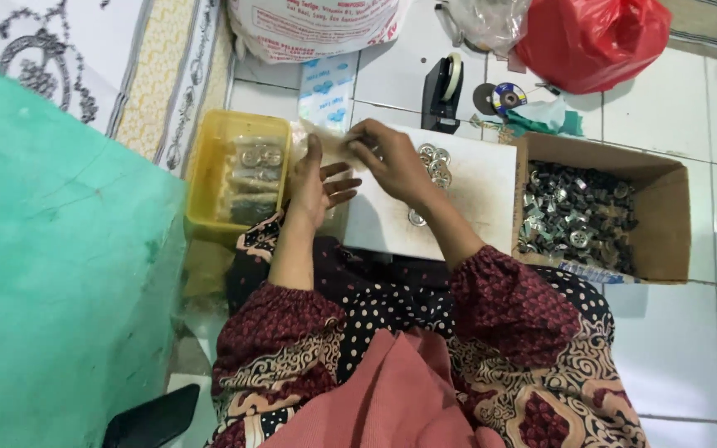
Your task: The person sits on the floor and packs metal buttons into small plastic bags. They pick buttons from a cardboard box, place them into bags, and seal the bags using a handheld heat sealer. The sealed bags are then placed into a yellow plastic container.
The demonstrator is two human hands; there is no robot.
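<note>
My left hand (315, 181) is held palm up with fingers spread, its fingertips touching a small clear plastic bag (325, 139). My right hand (392, 162) pinches the same bag from the right, above the edge of a white board (479, 195). Several round metal parts (436, 163) lie on the board just right of my right hand. A yellow plastic tub (209, 178) to the left holds several filled clear packets (255, 178).
A cardboard box (665, 207) full of small metal parts (574, 216) sits at the right. A black tape dispenser (443, 91), a red plastic bag (591, 37), a white sack (309, 25) and a green surface (51, 265) surround the tiled floor.
</note>
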